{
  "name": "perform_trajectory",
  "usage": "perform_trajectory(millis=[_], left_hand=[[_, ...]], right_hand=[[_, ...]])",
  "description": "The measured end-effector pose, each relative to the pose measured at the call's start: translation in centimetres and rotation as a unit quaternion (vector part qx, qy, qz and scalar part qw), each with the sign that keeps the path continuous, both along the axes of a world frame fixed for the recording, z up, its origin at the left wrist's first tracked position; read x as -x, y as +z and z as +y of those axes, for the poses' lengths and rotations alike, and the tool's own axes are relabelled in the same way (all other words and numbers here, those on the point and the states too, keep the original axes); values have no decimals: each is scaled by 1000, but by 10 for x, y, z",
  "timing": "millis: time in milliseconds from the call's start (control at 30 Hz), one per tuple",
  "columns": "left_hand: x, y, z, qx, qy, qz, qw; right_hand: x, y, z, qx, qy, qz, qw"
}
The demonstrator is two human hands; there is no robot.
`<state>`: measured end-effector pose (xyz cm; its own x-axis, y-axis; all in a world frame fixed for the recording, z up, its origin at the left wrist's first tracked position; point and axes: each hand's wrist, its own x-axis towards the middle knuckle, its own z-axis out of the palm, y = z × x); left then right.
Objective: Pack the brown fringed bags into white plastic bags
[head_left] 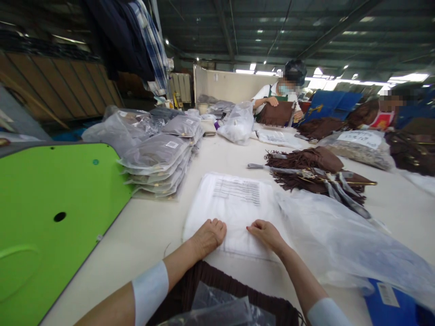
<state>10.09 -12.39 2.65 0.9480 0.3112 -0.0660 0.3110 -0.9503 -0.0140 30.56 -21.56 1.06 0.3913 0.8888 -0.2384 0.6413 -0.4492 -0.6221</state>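
A stack of white plastic bags (204, 199) with printed black lines lies flat on the table in front of me. My left hand (210, 236) rests at its near side, fingers curled in on the plastic. Level with it, my right hand (267, 234) has thumb and finger pinched together at the top bag. The plastic between the fingertips is too thin to see clearly. Closer to my body lies a brown fringed bag (268, 296), with a clear plastic sleeve (217, 296) on top; my forearms reach over it.
Packed pouches (159, 151) are piled at left beside a green panel (64, 203). Right of the bags lie brown fringed handbags (306, 165), loose plastic sheeting (340, 235) and a blue item (387, 301). Across the table a co-worker (278, 97) holds a brown fringed piece; another person is at far right.
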Motion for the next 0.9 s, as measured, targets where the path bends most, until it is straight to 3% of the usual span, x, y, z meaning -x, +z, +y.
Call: perform_trajectory(millis=[233,467,667,900], left_hand=[[-1,14,7,1,55,0,998],[1,24,0,5,62,-20,998],[10,25,-2,33,45,-17,998],[6,21,-1,84,101,-21,991]], right_hand=[[21,12,-29,-104,44,-79,990],[45,1,-44,-187,59,-240,951],[39,0,-46,-196,49,-288,936],[44,4,-54,-163,23,-259,952]])
